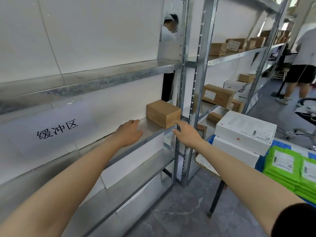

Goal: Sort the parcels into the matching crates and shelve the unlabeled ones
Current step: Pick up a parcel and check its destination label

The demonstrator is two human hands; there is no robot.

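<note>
A plain brown cardboard parcel (163,113) with no label stands on the metal shelf (150,135), at its right end against the upright. My left hand (128,132) hovers over the shelf just left of the parcel, fingers relaxed and empty. My right hand (187,134) reaches toward the parcel's near right corner, with its index finger touching or almost touching the box. Neither hand holds anything.
A paper sign with black characters (57,129) hangs behind the shelf. White boxes (244,130) and green mailers (290,168) lie on a table at the right. The neighbouring rack (218,94) holds several brown parcels. A person stands behind the rack, another at the far right.
</note>
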